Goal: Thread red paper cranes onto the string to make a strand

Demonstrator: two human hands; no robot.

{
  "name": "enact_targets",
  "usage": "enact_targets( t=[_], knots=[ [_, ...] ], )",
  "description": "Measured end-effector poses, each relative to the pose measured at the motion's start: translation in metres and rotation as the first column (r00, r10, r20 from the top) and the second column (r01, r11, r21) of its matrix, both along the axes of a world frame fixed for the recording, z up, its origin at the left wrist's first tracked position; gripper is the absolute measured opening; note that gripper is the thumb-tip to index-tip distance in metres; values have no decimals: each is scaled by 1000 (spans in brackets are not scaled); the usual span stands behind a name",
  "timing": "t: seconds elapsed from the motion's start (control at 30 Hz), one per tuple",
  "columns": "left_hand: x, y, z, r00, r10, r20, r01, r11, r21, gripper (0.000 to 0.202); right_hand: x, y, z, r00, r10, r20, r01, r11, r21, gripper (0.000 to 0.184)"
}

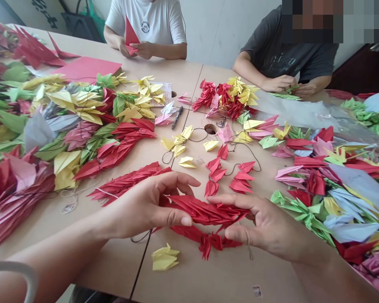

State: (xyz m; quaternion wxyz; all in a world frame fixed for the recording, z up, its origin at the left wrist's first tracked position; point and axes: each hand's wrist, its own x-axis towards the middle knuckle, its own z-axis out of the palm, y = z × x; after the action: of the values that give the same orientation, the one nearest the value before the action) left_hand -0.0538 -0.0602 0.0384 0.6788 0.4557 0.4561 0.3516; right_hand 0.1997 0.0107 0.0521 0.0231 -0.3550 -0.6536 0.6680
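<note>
A bundle of red folded-paper cranes (206,210) is between my two hands, near the front of the table. My left hand (159,206) curls round its left end, thumb on the near side. At the other end, my right hand (260,221) grips it with fingers on top and thumb below. More red folded cranes (205,246) hang or lie just under the bundle. A yellow folded paper piece (165,257) lies close in front of my left hand. Another red bundle (126,183), tied with white string, rests beyond my left wrist. Small red cranes (242,179) on dark cord lie past my right fingers.
Colourful paper-crane piles cover the left (72,105) and right (322,181) sides. A black pen (177,118) lies mid-table, near a cable hole (210,128). Across the table, one person (145,25) holds red paper; another person (287,63) handles a small green piece.
</note>
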Motion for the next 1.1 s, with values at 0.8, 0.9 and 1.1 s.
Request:
enact_targets(
  t=[0.8, 0.9, 1.1],
  knots=[
    [13, -10, -4, 907, 9, -422, 175, 901, 396, 71, -11, -9, 0, 1000, 23, -5, -22, 996, 92, 40],
    [6, -7, -2, 950, -20, -311, 102, 963, 251, 84, -5, 1, 1, 997, -59, -41, 61, 997, 47, 40],
    [1, -1, -2, 981, 21, -191, 6, 990, 140, 63, 4, 13, 3, 996, -88, -34, 89, 994, 56, 38]
  ],
)
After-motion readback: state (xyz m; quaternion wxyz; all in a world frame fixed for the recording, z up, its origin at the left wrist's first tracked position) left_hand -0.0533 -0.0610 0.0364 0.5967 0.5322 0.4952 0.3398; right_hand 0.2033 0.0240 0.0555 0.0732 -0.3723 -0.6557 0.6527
